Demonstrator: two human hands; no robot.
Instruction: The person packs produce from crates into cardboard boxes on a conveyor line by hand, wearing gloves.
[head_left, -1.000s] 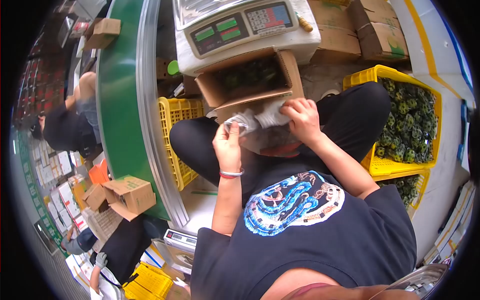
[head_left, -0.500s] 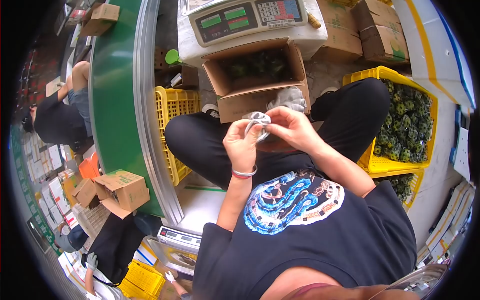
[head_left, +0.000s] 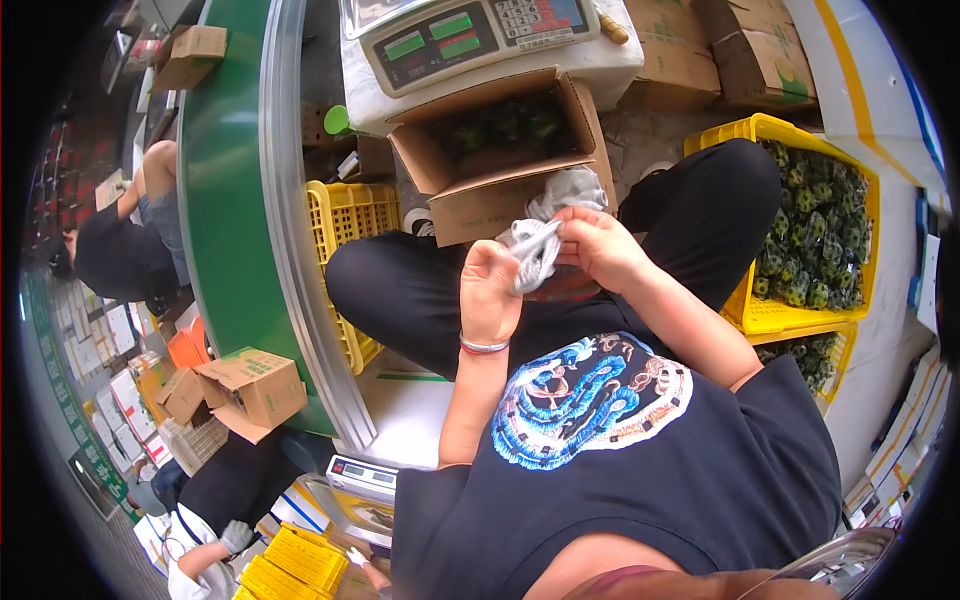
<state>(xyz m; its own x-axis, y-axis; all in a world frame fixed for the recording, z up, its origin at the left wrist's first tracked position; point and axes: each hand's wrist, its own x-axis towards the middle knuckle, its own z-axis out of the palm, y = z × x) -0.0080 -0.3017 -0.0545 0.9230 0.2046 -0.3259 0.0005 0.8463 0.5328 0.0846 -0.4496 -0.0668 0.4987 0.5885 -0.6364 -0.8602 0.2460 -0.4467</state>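
Note:
A light grey knitted glove (head_left: 535, 252), partly spread out, is stretched between my two hands. My left hand (head_left: 488, 292) pinches its left edge between thumb and fingers. On the opposite edge, the fingertips of my right hand (head_left: 600, 248) are closed. Just beyond lies a second bunched grey glove (head_left: 572, 192), on the front flap of an open cardboard box (head_left: 455, 212). Dark green, netted or wrapped round produce (head_left: 510, 125) sits inside that box, in shadow.
A digital scale (head_left: 480, 38) stands behind the box. Yellow crates (head_left: 775, 318) of wrapped green produce are at my right, another yellow crate (head_left: 350, 215) at my left. Further left runs a green conveyor belt (head_left: 225, 200) carrying a carton (head_left: 255, 385). Co-workers are beyond it.
The glove in my hands has gone from a small bunched roll to a longer, more opened shape. My hands are slightly further apart. A co-worker's gloved hand at lower left has shifted right.

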